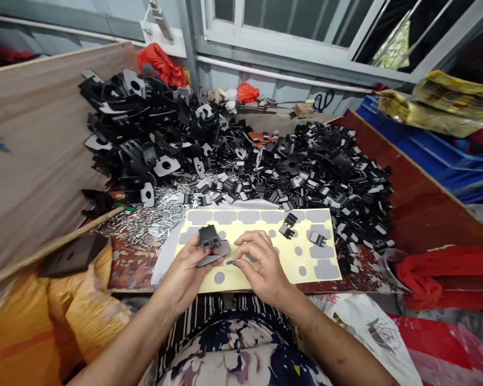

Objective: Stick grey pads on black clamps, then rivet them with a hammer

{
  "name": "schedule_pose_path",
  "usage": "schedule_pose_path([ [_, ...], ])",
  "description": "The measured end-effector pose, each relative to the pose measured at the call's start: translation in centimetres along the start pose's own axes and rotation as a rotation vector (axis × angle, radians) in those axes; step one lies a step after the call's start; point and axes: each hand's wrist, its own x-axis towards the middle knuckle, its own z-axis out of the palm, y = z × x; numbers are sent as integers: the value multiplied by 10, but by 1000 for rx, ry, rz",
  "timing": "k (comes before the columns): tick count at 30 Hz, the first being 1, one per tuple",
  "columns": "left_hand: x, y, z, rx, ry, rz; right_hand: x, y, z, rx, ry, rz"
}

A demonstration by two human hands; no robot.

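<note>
My left hand (185,271) is closed on a small black plastic clip (209,237) with a grey pad (214,254) under it. My right hand (261,262) pinches a small grey piece at its fingertips, close beside the clip. Both hands hover over a yellow backing sheet (289,257) that carries grey die-cut pads and round dots. Three more black clips (290,219) lie on the sheet's far half.
A big heap of black plastic clips (329,171) fills the far table, with larger black plates (136,128) piled at left. Shiny metal pins (161,214) lie scattered by a wooden stick (52,246). Orange bag at left, red cloth (426,273) at right.
</note>
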Motion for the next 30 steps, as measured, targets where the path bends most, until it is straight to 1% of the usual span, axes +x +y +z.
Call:
schedule_pose_path([
  [2, 1, 8, -6, 56, 98, 20, -3, 13, 3, -94, -98, 97],
  [3, 1, 10, -9, 104, 106, 6, -6, 21, 6, -176, -146, 121],
  [4, 1, 12, -11, 160, 77, -26, -8, 28, 10, -257, -178, 127],
  [5, 2, 14, -13, 219, 13, -72, -10, 34, 13, -319, -189, 121],
  [7, 6, 20, -12, 356, -159, -181, -11, 43, 16, -367, -185, 94],
  [8, 11, 28, -9, 430, -221, -225, -8, 46, 14, -342, -193, 89],
  [9, 18, 40, -3, 502, -252, -247, -3, 49, 9, -290, -215, 97],
  [10, 25, 57, 4, 557, -254, -224, 5, 52, 0, -226, -237, 112],
  [11, 34, 78, 14, 588, -227, -154, 17, 57, -11, -167, -245, 130],
  [12, 43, 102, 25, 575, -195, -36, 33, 63, -24, -133, -225, 144],
  [13, 50, 127, 37, 499, -189, 153, 52, 71, -38, -135, -173, 155],
  [14, 57, 149, 48, 399, -209, 345, 72, 81, -53, -208, -77, 149],
  [15, 61, 167, 59, 302, -203, 493, 94, 92, -68, -322, 35, 128],
  [16, 63, 178, 67, 235, -185, 605, 115, 104, -81, -440, 136, 133],
  [17, 64, 181, 73, 209, -177, 651, 134, 116, -93, -529, 197, 169],
  [18, 63, 177, 75, 229, -166, 626, 151, 126, -103, -582, 217, 207],
  [19, 63, 165, 75, 285, -159, 545, 164, 134, -110, -608, 216, 241],
  [21, 62, 128, 66, 431, -159, 302, 178, 139, -114, -605, 171, 265],
  [22, 62, 107, 59, 474, -164, 225, 178, 136, -112, -591, 158, 245],
  [23, 63, 88, 52, 500, -174, 200, 175, 128, -105, -558, 165, 209],
  [24, 64, 71, 46, 522, -180, 230, 169, 116, -96, -491, 191, 176],
  [25, 65, 58, 41, 539, -190, 297, 160, 101, -84, -376, 219, 154],
  [27, 65, 44, 35, 556, -226, 462, 138, 66, -56, -3, 225, 165],
  [28, 65, 42, 34, 545, -254, 519, 126, 49, -42, 218, 170, 198],
  [29, 63, 43, 32, 528, -283, 540, 114, 35, -29, 416, 86, 233],
  [30, 60, 46, 29, 509, -305, 526, 104, 24, -17, 568, -7, 261],
])
